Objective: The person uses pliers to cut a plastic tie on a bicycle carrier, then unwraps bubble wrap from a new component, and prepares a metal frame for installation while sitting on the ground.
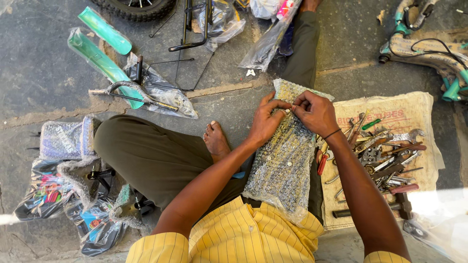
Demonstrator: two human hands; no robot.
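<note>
A long part wrapped in clear bubble wrap [285,160] lies across my lap, running from my waist toward my right knee. My left hand [265,122] rests on its upper part, with thumb and forefinger pinching at the wrap. My right hand [314,113] meets it there, fingertips pinched on the same spot. A small pale bit shows between the fingertips of both hands; what it is I cannot tell. My legs are folded on the stone floor, one bare foot [216,140] beside the wrapped part.
A burlap sack [390,114] at right bears several wrenches, pliers and screwdrivers [385,158]. Teal mudguards in plastic [105,53] lie at top left, a tyre [139,7] beyond. A wrapped bicycle frame [429,51] sits top right. Bagged parts [58,190] lie at left.
</note>
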